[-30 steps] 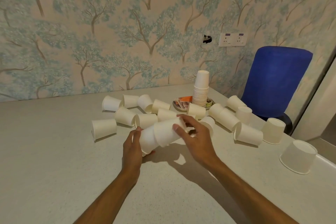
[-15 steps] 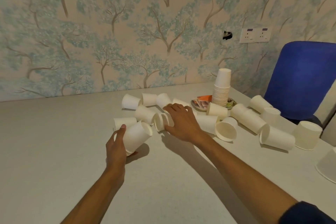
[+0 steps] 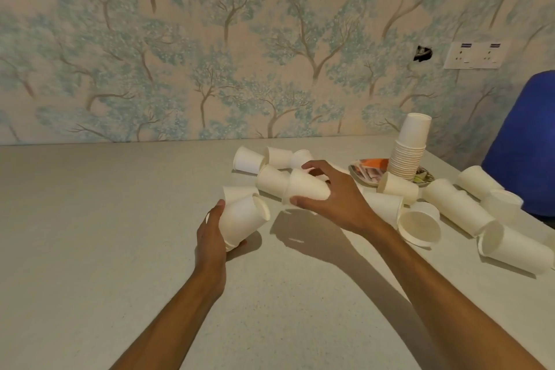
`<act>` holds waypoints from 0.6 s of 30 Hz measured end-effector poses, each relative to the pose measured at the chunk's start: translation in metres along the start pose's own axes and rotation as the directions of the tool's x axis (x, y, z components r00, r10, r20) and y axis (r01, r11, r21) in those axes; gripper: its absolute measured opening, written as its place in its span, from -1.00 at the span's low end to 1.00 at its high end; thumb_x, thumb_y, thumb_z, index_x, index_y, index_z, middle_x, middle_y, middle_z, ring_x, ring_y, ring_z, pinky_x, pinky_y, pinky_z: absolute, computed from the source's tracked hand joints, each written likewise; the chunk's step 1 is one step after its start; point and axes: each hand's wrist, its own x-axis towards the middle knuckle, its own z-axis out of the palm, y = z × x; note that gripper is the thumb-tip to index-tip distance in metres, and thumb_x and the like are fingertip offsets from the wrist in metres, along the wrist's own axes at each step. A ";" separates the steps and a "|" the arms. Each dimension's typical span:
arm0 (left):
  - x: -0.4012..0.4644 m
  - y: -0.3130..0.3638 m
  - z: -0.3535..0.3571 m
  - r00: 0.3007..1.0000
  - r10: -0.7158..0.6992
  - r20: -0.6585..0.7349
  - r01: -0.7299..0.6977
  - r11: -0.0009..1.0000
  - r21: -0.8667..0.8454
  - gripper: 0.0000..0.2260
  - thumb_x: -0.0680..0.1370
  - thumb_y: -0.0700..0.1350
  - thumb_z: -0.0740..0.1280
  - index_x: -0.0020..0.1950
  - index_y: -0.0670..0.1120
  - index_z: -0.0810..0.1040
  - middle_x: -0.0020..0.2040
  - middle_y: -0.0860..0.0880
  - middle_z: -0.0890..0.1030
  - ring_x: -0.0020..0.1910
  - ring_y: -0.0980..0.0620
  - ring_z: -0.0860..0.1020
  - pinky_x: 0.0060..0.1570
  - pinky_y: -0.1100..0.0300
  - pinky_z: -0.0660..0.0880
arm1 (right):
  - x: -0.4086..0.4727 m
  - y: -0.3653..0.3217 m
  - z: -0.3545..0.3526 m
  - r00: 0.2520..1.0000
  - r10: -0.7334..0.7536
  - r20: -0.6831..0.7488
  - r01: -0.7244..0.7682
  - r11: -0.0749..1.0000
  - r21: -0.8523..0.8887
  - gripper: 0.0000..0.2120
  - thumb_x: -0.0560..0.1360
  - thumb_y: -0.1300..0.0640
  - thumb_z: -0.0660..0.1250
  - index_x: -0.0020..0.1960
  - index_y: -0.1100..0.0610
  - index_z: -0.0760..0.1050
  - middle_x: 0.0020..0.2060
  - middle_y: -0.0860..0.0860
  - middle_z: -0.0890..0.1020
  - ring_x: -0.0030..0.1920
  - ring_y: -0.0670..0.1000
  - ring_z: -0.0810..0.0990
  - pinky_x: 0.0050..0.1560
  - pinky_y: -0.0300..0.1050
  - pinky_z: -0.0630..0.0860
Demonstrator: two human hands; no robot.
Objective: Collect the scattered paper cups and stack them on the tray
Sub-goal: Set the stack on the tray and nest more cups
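Note:
My left hand (image 3: 210, 237) holds a short nest of white paper cups (image 3: 241, 218), tilted with the mouth up and to the right, just above the table. My right hand (image 3: 336, 198) grips a single white cup (image 3: 306, 188) by its side, lifted a little over the scattered pile. Several more white cups (image 3: 459, 204) lie on their sides across the table's middle and right. A tall stack of cups (image 3: 410, 149), top one upside down, stands on a patterned tray (image 3: 365, 173) near the wall.
The pale speckled table (image 3: 120, 249) meets a tree-patterned wall (image 3: 210, 54) at the back. A blue chair (image 3: 522, 141) stands at the right, beyond the table's edge. A socket plate (image 3: 476, 55) is on the wall above the tray.
My right hand reached into the pile and has taken hold of one cup, lifting it. My left hand kept its nested cups and stayed roughly in place. The camera swung left.

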 end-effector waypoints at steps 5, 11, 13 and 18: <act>0.000 -0.002 0.001 0.999 0.020 -0.046 -0.018 0.999 0.037 -0.60 0.53 0.21 0.28 0.33 0.11 0.45 0.14 -0.08 0.59 0.08 -0.14 0.58 -0.31 0.06 0.62 | -0.008 -0.032 0.005 0.996 -0.035 0.083 0.024 0.990 0.136 -0.40 0.12 -0.27 0.61 0.05 -0.17 0.44 -0.06 -0.20 0.60 -0.07 -0.18 0.59 -0.17 -0.18 0.62; -0.007 0.001 0.004 0.999 0.008 -0.047 -0.005 0.998 0.056 -0.50 0.31 0.39 0.28 0.15 0.17 0.54 0.06 -0.08 0.64 0.02 -0.12 0.61 -0.24 0.06 0.57 | -0.010 -0.050 0.053 0.964 -0.086 0.250 0.086 0.996 0.009 -0.40 0.20 -0.34 0.52 0.13 -0.17 0.43 0.00 -0.20 0.57 0.00 -0.18 0.55 -0.02 -0.11 0.58; -0.007 0.002 0.003 0.999 0.020 -0.042 -0.018 0.998 0.066 -0.58 0.36 0.38 0.28 0.09 0.18 0.54 0.05 -0.09 0.64 0.00 -0.13 0.63 -0.27 0.05 0.60 | -0.008 -0.052 0.070 0.936 -0.057 0.346 0.038 0.997 0.060 -0.44 0.27 -0.41 0.42 0.14 -0.17 0.41 -0.01 -0.19 0.57 0.01 -0.15 0.56 0.05 -0.04 0.58; -0.003 0.011 -0.003 0.989 0.074 -0.126 -0.075 0.997 -0.006 -0.56 0.52 0.21 0.29 0.33 0.04 0.46 0.13 -0.15 0.59 0.03 -0.17 0.61 -0.45 0.17 0.59 | 0.015 -0.048 0.084 0.986 -0.028 0.165 -0.033 0.936 0.351 -0.66 0.59 -0.26 0.05 0.12 -0.16 0.52 0.08 -0.17 0.57 0.10 -0.18 0.52 0.05 -0.28 0.43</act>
